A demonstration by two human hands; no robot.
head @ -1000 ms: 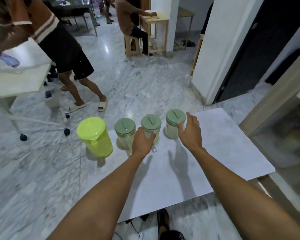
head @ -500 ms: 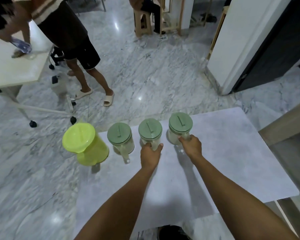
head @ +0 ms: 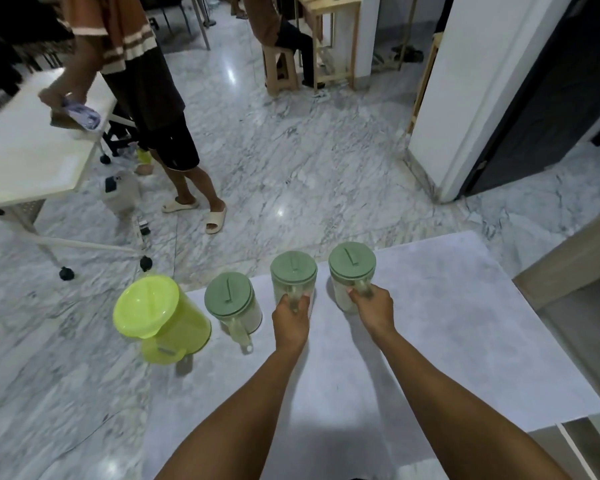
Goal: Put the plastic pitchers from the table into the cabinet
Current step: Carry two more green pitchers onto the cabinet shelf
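While both arms are stretched forward over the counter (head: pixel 430 341), each hand is closed around a pitcher handle. The left hand (head: pixel 290 322) is wrapped on the handle of the third pitcher (head: pixel 293 278), its fingers (head: pixel 303 301) curled tight about the clear grip. The right hand (head: pixel 373 306) is clenched on the handle of the rightmost pitcher (head: pixel 351 271), whose green lid sits just beyond the fingers. Both pitchers are kept upright (whether their bases touch the counter cannot be told). Just left of the left hand's fingers, a second clear pitcher (head: pixel 232 303) with a green lid is seen ungripped, its handle turned toward the wearer. Farther left of it, a yellow-green pitcher (head: pixel 160 318) is found at the counter's corner, near its edge. Beyond the fingers, across the marble floor (head: pixel 291 150), a standing person (head: pixel 146 98) is seen beside a white wheeled table (head: pixel 32 161).
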